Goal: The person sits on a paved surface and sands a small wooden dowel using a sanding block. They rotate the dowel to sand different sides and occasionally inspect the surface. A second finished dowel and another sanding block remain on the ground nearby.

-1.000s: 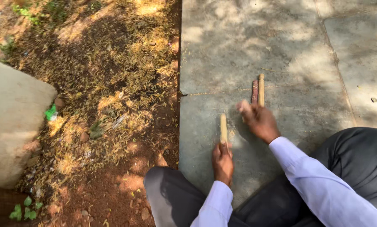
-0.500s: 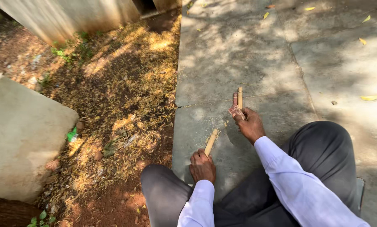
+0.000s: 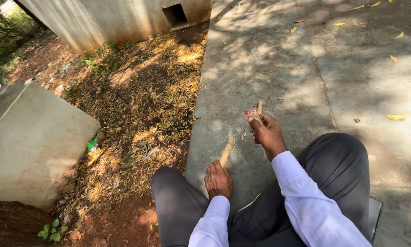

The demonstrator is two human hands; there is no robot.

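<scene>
I sit on a stone-slab pavement (image 3: 260, 59) with my knees bent in dark trousers. My left hand (image 3: 218, 179) is closed around a short pale wooden stick (image 3: 226, 153) that points up and away from me. My right hand (image 3: 267, 132) is farther out, gripping a second wooden stick (image 3: 259, 107) together with a small reddish-brown piece of sandpaper (image 3: 251, 114). Both hands hover just above the slab, about a hand's width apart. Pale dust lies on the stone between them.
Left of the pavement is bare soil covered in dry leaf litter (image 3: 136, 105). A large concrete block (image 3: 31, 137) stands at the left. A grey wall with a dark opening (image 3: 175, 16) runs along the back. Yellow leaves (image 3: 397, 116) dot the slabs.
The view has tilted up, showing the wall. My right hand now shows the sandpaper with its stick. My left hand's stick leans to the right instead of standing upright.
</scene>
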